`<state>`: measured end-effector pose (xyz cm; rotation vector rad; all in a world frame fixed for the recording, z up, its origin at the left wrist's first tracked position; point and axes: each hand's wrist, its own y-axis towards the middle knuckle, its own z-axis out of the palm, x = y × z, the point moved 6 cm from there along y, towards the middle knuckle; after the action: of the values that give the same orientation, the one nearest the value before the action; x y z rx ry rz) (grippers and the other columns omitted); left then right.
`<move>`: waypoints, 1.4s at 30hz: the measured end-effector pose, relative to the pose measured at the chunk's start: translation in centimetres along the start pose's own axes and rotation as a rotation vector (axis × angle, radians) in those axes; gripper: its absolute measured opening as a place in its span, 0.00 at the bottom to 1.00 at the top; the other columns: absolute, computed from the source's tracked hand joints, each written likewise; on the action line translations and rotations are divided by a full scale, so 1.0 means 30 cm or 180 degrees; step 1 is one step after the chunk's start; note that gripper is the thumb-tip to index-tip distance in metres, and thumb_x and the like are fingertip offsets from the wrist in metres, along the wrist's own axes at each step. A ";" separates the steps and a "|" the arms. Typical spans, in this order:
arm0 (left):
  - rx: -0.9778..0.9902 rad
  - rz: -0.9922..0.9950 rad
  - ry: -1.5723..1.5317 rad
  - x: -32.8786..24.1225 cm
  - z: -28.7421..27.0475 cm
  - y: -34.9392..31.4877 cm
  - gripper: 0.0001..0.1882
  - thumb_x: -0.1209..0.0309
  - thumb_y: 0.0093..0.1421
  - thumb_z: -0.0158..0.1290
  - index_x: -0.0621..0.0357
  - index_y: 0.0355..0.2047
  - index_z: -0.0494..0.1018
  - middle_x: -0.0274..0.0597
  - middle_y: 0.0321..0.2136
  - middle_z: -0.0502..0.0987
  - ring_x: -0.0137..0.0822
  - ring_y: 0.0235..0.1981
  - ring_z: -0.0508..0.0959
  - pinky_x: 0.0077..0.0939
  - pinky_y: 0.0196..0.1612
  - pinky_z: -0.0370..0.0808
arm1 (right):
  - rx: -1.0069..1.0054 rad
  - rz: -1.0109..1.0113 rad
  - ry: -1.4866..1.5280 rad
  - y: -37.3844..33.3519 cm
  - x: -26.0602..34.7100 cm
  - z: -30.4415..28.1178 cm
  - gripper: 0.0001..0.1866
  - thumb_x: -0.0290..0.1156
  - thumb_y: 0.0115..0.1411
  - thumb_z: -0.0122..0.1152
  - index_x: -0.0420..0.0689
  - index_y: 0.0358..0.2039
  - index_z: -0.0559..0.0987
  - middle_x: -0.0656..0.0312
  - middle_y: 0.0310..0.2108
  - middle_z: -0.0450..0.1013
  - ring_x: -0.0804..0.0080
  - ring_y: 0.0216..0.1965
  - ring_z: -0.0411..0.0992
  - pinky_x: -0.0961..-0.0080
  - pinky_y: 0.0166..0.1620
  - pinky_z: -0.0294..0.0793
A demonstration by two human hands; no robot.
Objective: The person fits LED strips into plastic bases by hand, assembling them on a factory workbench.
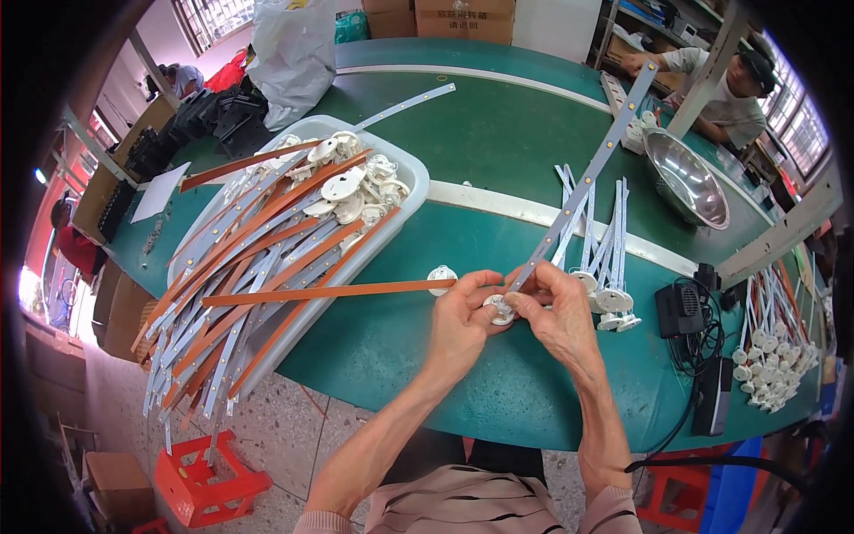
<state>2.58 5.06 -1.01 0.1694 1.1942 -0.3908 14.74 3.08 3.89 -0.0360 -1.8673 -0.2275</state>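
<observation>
In front of me, my left hand is closed, pinching a small white round disc. My right hand is closed too, its thumb on the disc's edge and its fingers around the low end of a grey LED strip. That strip slants up to the far right. Where it meets the disc is partly covered by my fingers. Beside my left hand lies another white disc, and a brown strip runs from there leftward to the bin; whether my fingers touch the strip I cannot tell.
A white plastic bin at left overflows with strips and discs. To the right lie finished-looking strips with discs, a black power adapter with cables and a metal bowl. A co-worker sits far right. Red stools stand below.
</observation>
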 end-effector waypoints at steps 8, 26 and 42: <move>0.0004 -0.0042 0.0076 -0.011 0.007 -0.007 0.18 0.88 0.57 0.39 0.70 0.49 0.63 0.52 0.41 0.74 0.38 0.40 0.78 0.28 0.42 0.79 | -0.0268 -0.0229 0.0095 -0.002 0.014 -0.018 0.01 0.20 0.50 0.59 0.36 0.25 0.76 0.60 0.18 0.74 0.78 0.21 0.72 0.80 0.25 0.73; 0.0048 0.0030 -0.0008 -0.011 -0.004 0.001 0.18 0.86 0.56 0.47 0.70 0.49 0.65 0.54 0.44 0.74 0.39 0.42 0.77 0.32 0.44 0.79 | -0.0013 -0.0176 -0.0053 0.023 0.014 0.010 0.02 0.18 0.48 0.58 0.37 0.23 0.74 0.60 0.17 0.72 0.78 0.21 0.71 0.78 0.26 0.70; 0.0149 -0.0102 -0.0219 -0.030 0.006 0.005 0.30 0.62 0.64 0.45 0.60 0.62 0.50 0.59 0.56 0.60 0.52 0.46 0.74 0.45 0.46 0.76 | -0.0741 0.0166 -0.0823 0.114 0.080 -0.308 0.18 0.30 0.43 0.63 0.38 0.37 0.75 0.54 0.19 0.74 0.63 0.22 0.74 0.69 0.28 0.69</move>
<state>2.51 5.33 -0.11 0.1761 1.1218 -0.4498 23.20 4.60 9.29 -0.2854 -2.0847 -0.4194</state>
